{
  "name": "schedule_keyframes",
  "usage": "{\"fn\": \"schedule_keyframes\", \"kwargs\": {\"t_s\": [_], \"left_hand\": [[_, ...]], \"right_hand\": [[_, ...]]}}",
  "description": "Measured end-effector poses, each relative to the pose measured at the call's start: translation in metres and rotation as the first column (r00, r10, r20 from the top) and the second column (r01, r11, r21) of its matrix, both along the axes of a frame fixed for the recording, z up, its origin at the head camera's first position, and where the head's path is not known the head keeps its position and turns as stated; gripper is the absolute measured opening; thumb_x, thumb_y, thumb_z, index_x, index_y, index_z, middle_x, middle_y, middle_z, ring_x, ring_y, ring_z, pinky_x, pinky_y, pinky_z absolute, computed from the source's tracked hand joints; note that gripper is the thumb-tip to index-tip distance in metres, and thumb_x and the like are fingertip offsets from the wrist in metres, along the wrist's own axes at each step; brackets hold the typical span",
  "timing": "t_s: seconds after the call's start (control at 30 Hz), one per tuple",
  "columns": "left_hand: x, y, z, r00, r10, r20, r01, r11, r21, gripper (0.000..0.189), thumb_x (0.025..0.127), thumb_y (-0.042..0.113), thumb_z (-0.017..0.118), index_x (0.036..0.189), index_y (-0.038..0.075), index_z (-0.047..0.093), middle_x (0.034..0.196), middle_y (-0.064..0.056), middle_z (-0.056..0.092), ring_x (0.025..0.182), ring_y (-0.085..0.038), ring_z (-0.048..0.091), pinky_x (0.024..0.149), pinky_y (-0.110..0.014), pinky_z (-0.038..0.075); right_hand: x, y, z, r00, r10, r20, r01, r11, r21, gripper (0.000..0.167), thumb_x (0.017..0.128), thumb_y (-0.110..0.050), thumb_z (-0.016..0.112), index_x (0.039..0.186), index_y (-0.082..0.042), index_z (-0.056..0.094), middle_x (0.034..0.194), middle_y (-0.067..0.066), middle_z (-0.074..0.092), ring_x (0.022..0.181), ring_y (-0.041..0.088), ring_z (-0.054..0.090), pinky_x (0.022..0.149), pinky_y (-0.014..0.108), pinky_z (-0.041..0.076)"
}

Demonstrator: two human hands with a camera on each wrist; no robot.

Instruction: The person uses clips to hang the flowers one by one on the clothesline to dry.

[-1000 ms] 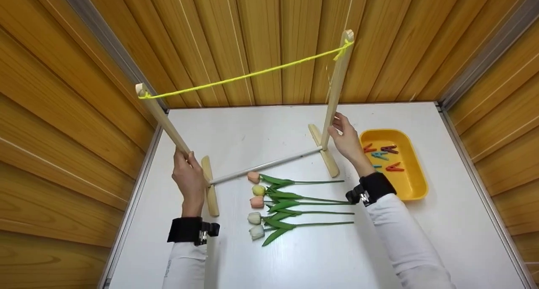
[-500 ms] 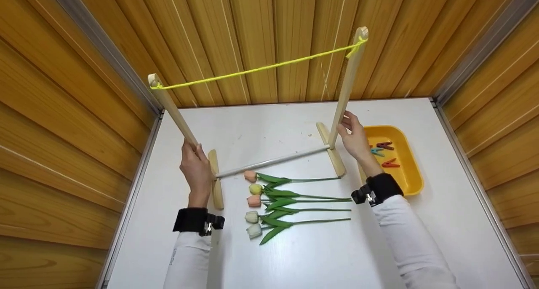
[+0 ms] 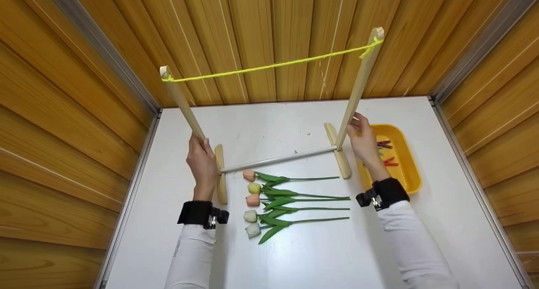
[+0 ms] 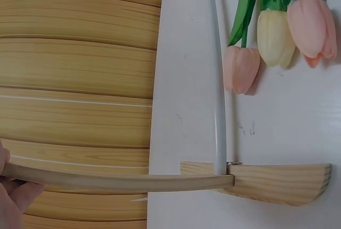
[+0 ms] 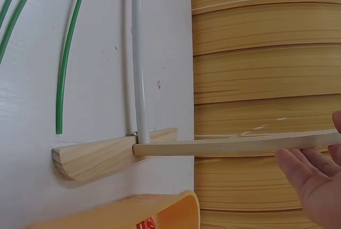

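A wooden stand has two upright posts, a pale metal crossbar (image 3: 280,158) low between them, and a yellow cord (image 3: 273,65) tied across their tops. My left hand (image 3: 202,160) grips the left post (image 3: 185,108) in its lower half. On the other side, my right hand (image 3: 364,143) holds the right post (image 3: 359,86) between thumb and fingers, just above its foot (image 5: 96,160). The left foot (image 4: 282,181) shows whole in the left wrist view. Several artificial tulips, among them a pink one (image 4: 241,69), lie side by side in front of the crossbar, stems pointing right.
A yellow tray (image 3: 414,171) stands right of the stand, partly behind my right forearm. In it lie clothespins, including a red one (image 3: 389,161). Wood-panelled walls (image 3: 269,23) enclose the back and sides of the white table (image 3: 294,259).
Both hands have moved the stand to the right, its left end also shifting back, so it stands nearer the tray. The tulips have kept their places, and both grips are unchanged.
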State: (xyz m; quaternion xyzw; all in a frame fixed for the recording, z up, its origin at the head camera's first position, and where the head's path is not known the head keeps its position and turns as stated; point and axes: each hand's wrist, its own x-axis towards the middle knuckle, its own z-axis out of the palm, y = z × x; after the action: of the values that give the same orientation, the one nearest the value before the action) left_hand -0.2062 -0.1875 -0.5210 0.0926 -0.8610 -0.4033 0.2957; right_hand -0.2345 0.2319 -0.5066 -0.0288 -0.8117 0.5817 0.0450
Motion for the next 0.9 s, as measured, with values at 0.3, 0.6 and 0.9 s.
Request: {"fn": "schedule_keyframes", "kwargs": {"t_s": [0.3, 0.6, 0.9], "left_hand": [[-0.002, 0.007, 0.003, 1.0, 0.003, 0.008, -0.003, 1.0, -0.015, 0.044, 0.104, 0.013, 0.05, 0.142, -0.006, 0.044, 0.116, -0.025, 0.063, 0.101, -0.038, 0.068, 0.079, -0.048, 0.058], [-0.003, 0.01, 0.004, 1.0, -0.027, 0.017, 0.027, 1.0, -0.001, 0.043, 0.104, 0.013, 0.05, 0.142, -0.005, 0.044, 0.114, -0.025, 0.064, 0.098, -0.037, 0.069, 0.075, -0.048, 0.058], [-0.007, 0.008, 0.004, 0.998, -0.051, -0.026, 0.052, 0.998, 0.044, 0.043, 0.103, 0.014, 0.052, 0.142, -0.003, 0.046, 0.118, -0.024, 0.064, 0.103, -0.035, 0.069, 0.08, -0.045, 0.059]], "right_hand": [[0.007, 0.002, -0.002, 0.994, -0.103, -0.038, 0.103, 0.995, 0.006, 0.05, 0.102, -0.01, 0.05, 0.149, 0.001, 0.036, 0.143, 0.026, 0.052, 0.132, 0.037, 0.051, 0.116, 0.048, 0.038], [0.022, 0.001, -0.005, 0.982, -0.183, -0.047, 0.183, 0.983, 0.006, 0.046, 0.102, -0.01, 0.048, 0.146, -0.001, 0.041, 0.139, 0.022, 0.055, 0.126, 0.033, 0.053, 0.112, 0.046, 0.041], [0.026, 0.012, -0.002, 0.988, -0.153, -0.023, 0.154, 0.986, 0.066, 0.048, 0.103, -0.022, 0.05, 0.146, -0.002, 0.04, 0.138, 0.02, 0.056, 0.127, 0.03, 0.053, 0.11, 0.048, 0.044]]}}
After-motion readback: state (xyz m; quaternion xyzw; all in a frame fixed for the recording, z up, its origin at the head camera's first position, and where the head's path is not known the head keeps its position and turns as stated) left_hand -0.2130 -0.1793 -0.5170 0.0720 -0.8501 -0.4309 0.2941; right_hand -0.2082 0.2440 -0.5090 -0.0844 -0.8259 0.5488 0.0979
